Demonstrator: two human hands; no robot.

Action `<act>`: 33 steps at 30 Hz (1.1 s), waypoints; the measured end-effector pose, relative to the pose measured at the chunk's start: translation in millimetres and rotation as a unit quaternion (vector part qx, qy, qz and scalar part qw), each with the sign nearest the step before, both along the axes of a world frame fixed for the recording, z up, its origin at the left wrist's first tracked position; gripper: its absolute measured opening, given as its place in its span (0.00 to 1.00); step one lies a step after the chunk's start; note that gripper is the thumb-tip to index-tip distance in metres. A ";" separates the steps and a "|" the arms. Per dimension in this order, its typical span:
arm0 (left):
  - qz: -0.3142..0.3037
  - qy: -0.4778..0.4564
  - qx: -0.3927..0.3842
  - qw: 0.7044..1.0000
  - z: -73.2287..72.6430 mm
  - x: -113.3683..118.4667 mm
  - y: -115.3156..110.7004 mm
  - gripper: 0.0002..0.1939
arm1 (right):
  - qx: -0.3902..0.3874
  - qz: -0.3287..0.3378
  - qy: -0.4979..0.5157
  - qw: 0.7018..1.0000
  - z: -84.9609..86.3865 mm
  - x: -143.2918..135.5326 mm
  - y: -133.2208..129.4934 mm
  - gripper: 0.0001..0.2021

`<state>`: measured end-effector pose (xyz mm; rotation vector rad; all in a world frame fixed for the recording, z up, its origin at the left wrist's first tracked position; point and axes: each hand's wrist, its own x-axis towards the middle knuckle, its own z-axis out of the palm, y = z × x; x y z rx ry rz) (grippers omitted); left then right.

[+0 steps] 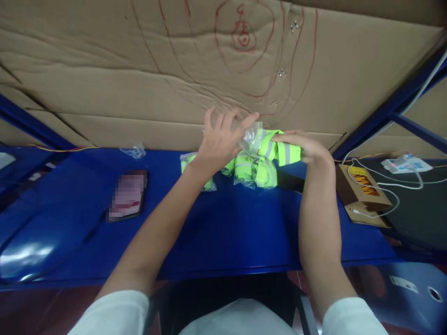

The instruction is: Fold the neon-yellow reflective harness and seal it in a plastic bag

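Observation:
My left hand (225, 137) is at the back of the blue table, its fingers curved over a crinkled clear plastic bag (250, 138). My right hand (309, 146) grips a folded fluorescent yellow-green strip with silver bands (288, 154), part of which lies against the bag's mouth. How far the strip reaches inside the bag, I cannot tell. Below the hands lie several rolled yellow-green pieces in clear bags (243, 168). Another bagged piece (209, 185) is partly hidden by my left wrist.
A phone (127, 197) lies to the left, near a crumpled clear bag (134, 150). Brown cardboard (104, 83) with red drawn lines stands behind the table. At right are an open cardboard box (366, 186), white cables and a white power strip (407, 164). A dark flat object (291, 182) lies beside the bagged pieces.

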<state>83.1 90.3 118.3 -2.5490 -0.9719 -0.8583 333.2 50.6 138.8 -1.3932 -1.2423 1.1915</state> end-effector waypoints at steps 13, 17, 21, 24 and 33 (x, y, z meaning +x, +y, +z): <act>-0.061 0.033 -0.224 0.972 1.8 0.5 -2.4 0.49 | 0.059 0.038 -0.114 0.991 0.4 -4.3 0.1 0.18; -0.042 0.050 -0.237 0.969 1.7 2.6 -2.1 0.47 | 0.073 0.051 -0.139 0.986 10.3 -14.3 -8.1 0.18; -0.053 0.000 -0.168 0.984 2.2 4.1 -5.3 0.38 | 0.053 0.061 -0.188 0.979 18.1 -11.9 -15.9 0.16; -0.072 0.009 -0.143 0.987 -0.4 6.8 -10.6 0.39 | 0.056 0.079 -0.227 0.969 22.1 -8.8 -20.3 0.15; -0.065 0.048 -0.096 0.992 4.1 6.2 -29.3 0.37 | 0.100 0.057 -0.161 0.980 12.6 -33.3 -12.2 0.20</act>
